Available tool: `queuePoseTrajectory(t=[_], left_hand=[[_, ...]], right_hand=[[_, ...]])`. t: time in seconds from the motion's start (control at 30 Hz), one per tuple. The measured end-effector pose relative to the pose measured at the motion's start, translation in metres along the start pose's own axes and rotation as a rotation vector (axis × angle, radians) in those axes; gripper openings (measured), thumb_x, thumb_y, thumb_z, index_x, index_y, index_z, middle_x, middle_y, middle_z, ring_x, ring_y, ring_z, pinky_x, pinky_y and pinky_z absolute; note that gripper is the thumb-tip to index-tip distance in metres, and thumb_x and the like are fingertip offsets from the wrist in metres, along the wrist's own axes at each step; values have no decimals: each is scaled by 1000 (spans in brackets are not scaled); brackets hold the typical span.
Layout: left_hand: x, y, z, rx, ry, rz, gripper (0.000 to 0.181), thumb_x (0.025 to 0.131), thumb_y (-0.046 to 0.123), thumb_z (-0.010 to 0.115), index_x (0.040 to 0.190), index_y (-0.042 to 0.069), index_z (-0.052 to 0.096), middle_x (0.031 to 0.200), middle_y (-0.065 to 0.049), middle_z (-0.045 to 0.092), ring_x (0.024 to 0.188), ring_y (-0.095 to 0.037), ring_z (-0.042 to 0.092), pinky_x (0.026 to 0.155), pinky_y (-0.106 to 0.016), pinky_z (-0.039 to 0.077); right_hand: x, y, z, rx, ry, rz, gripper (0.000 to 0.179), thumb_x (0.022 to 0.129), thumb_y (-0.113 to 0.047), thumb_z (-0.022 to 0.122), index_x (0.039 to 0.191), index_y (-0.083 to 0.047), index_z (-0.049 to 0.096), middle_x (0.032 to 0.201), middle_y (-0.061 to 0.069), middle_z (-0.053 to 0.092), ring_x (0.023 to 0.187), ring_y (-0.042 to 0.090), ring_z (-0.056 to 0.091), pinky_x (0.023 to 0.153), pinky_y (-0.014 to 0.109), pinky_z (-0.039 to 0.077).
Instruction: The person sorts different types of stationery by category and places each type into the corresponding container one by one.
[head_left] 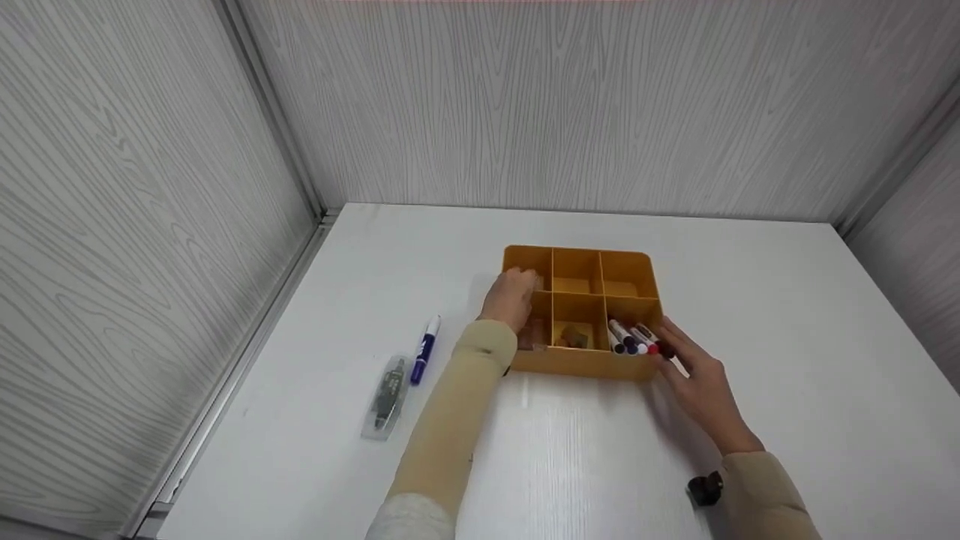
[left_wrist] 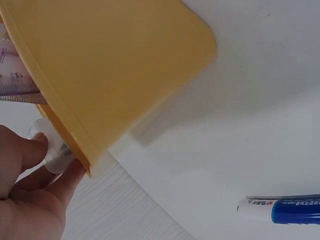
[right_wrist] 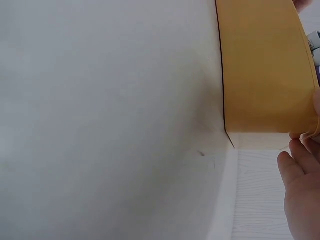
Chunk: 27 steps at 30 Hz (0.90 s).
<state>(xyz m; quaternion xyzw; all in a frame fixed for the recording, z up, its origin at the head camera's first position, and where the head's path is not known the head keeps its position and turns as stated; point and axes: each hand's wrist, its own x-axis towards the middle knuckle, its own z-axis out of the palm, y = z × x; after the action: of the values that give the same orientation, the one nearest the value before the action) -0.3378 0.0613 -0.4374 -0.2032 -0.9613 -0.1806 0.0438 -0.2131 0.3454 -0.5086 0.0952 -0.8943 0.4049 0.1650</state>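
Note:
A yellow divided box [head_left: 585,363] sits on the white table. My left hand [head_left: 511,296] reaches into its back left compartment. In the left wrist view, that hand's thumb and fingers pinch a small translucent plastic piece [left_wrist: 59,156] at the box rim; its exact kind is unclear. My right hand [head_left: 697,382] holds the box's front right corner, thumb at the front and fingers along the side. Several markers [head_left: 634,337] lie in the front right compartment. Small coloured pieces [head_left: 574,337] lie in the front middle one, and clear items with printed scale marks [left_wrist: 15,75] in the front left one.
Left of the box, a blue marker with a white end [head_left: 426,351] lies on the table [head_left: 330,300]. Beside it is a clear package [head_left: 387,397] with a dark pen-like item inside. Grey wood-grain panels [head_left: 525,105] enclose the table at the back and sides.

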Motion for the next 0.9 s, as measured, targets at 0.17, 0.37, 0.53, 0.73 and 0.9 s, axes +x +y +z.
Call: queuePoseTrajectory(t=[0.17, 0.37, 0.53, 0.73, 0.9], left_hand=[[-2, -4, -3, 7, -5, -20, 27, 95, 0, 62, 122, 4, 63, 114, -14, 64, 107, -24, 64, 91, -28, 54], [-10, -8, -12, 11, 27, 13, 26, 101, 5, 53, 126, 3, 60, 119, -14, 62, 106, -26, 64, 92, -30, 54], [-20, -10, -25, -39, 120, 81, 24, 102, 7, 53, 122, 1, 63, 115, -15, 65, 104, -26, 64, 92, -31, 54], [-30, -20, -40, -129, 179, 78, 24, 102, 10, 53, 123, 3, 63, 117, -13, 65, 109, -25, 63, 94, -30, 53], [-40, -28, -51, -221, 243, 48, 22, 101, 8, 54, 121, 4, 64, 116, -14, 65, 108, -25, 63, 92, -33, 54]], right_hand=[[1, 1, 0, -2, 2, 0, 51, 96, -17, 64, 145, -13, 49, 157, 5, 40, 141, 30, 41, 99, 1, 29], [0, 1, 1, 37, 15, -21, 51, 96, -15, 66, 142, -1, 51, 155, 10, 42, 140, 35, 41, 100, 2, 31], [0, 3, 1, 23, 14, -5, 51, 95, -10, 66, 143, -4, 50, 156, 8, 41, 141, 31, 39, 99, 1, 30], [0, 3, 1, 14, 10, 4, 51, 95, -11, 66, 143, -6, 50, 156, 8, 41, 141, 31, 40, 99, 1, 30], [0, 2, 1, -4, -3, 17, 52, 96, -14, 65, 145, -9, 49, 157, 7, 40, 142, 30, 40, 98, 0, 29]])
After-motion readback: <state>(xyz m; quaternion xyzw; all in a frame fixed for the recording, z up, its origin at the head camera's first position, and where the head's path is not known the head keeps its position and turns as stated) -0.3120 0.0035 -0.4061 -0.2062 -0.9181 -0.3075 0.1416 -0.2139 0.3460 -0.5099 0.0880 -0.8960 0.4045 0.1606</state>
